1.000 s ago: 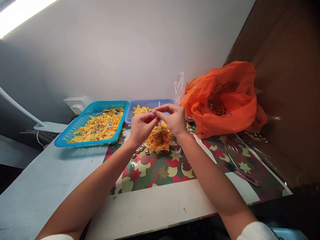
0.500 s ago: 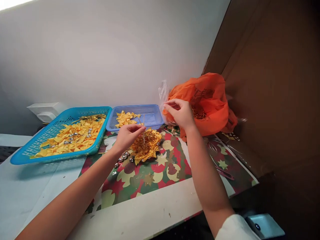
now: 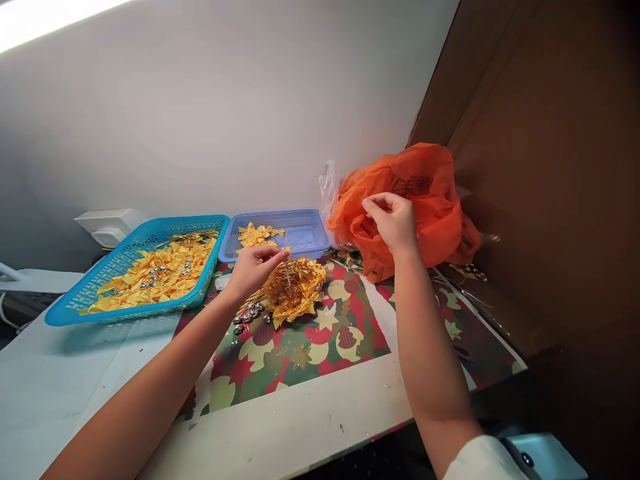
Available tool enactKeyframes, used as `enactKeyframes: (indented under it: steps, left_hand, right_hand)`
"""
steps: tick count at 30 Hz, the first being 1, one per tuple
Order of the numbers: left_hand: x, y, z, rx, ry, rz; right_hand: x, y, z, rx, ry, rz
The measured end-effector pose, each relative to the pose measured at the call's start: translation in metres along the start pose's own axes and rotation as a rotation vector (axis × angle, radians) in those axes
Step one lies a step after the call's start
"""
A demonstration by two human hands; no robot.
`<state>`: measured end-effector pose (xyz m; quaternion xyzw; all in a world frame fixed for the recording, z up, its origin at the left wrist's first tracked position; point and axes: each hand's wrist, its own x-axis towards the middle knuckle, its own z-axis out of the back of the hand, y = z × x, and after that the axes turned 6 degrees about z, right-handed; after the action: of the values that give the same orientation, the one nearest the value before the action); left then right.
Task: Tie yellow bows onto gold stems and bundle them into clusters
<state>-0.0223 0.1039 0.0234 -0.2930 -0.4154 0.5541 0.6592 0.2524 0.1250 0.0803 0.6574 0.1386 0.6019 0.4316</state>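
Observation:
My left hand (image 3: 259,268) is closed in a pinch on a thin pale strip (image 3: 289,272), which hangs down over a round cluster of yellow ribbon bows and gold tinsel (image 3: 297,290). In front of the orange plastic bag (image 3: 434,207) is my right hand (image 3: 393,217), its thumb and fingertips pinched together. Whatever those fingertips may hold is too fine to make out. Several silver bells (image 3: 249,318) lie on the patterned sheet (image 3: 310,360), just left of the bow cluster.
A turquoise basket (image 3: 120,310) at the left holds yellow bows, silver bells and gold ties. Beside it stands a blue-purple basket (image 3: 305,237) with some bows (image 3: 257,235). A clear plastic bag (image 3: 329,190) leans at the wall; a cardboard panel (image 3: 545,200) rises on the right.
My right hand has moved right, away from the clear bag and across the orange bag's front. My left hand keeps its pinch over the bows. The view has shifted slightly.

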Motion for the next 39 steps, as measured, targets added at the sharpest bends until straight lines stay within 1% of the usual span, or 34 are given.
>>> enactKeyframes:
  steps: [4, 6, 9, 10, 11, 12, 14, 18, 21, 23, 25, 27, 30, 33, 36, 39]
  left_hand:
    - [-0.001, -0.008, 0.003, -0.051, 0.048, 0.014]
    - [-0.002, -0.011, 0.004, -0.089, 0.083, 0.045]
    - [-0.003, -0.015, 0.005, -0.16, 0.126, 0.077]
    - [-0.004, -0.016, 0.005, -0.181, 0.138, 0.077]
    - [-0.004, -0.017, 0.005, -0.199, 0.154, 0.078]
    - [-0.004, -0.017, 0.005, -0.213, 0.172, 0.083]
    - [-0.004, -0.017, 0.006, -0.22, 0.208, 0.103]
    - [-0.004, -0.016, 0.006, -0.22, 0.284, 0.167]
    - [-0.003, -0.014, 0.005, -0.253, 0.322, 0.199]
    - [-0.002, -0.012, 0.004, -0.276, 0.32, 0.211]
    - [0.0, -0.009, 0.003, -0.305, 0.315, 0.226]
    - [0.002, -0.005, 0.003, -0.327, 0.304, 0.241]
    - [0.004, -0.002, 0.004, -0.327, 0.282, 0.253]
    - [0.004, -0.004, 0.009, -0.291, 0.265, 0.248]
    - [0.001, -0.011, 0.014, -0.128, 0.228, 0.18]
    - [-0.003, -0.017, 0.016, 0.1, 0.164, 0.011]
  right_hand:
    - [-0.009, 0.01, -0.011, -0.06, 0.212, -0.002]
    - [-0.017, 0.014, -0.024, -0.056, 0.385, -0.016]
    - [-0.032, 0.016, -0.048, -0.038, 0.712, -0.059]
    - [-0.037, 0.015, -0.055, -0.046, 0.795, -0.071]
    - [-0.041, 0.013, -0.062, -0.053, 0.842, -0.078]
    - [-0.044, 0.011, -0.067, -0.054, 0.863, -0.084]
    - [-0.047, 0.005, -0.075, -0.024, 0.826, -0.101]
    - [-0.051, -0.004, -0.086, 0.146, 0.672, -0.165]
    - [-0.055, -0.011, -0.094, 0.277, 0.614, -0.205]
    - [-0.057, -0.013, -0.097, 0.365, 0.593, -0.228]
    - [-0.057, -0.015, -0.095, 0.435, 0.615, -0.239]
    - [-0.057, -0.017, -0.091, 0.448, 0.686, -0.241]
    - [-0.058, -0.019, -0.087, 0.351, 0.813, -0.227]
    - [-0.058, -0.022, -0.085, 0.242, 0.883, -0.172]
    - [-0.057, -0.025, -0.084, 0.21, 0.889, -0.149]
    - [-0.056, -0.031, -0.087, 0.265, 0.792, -0.166]
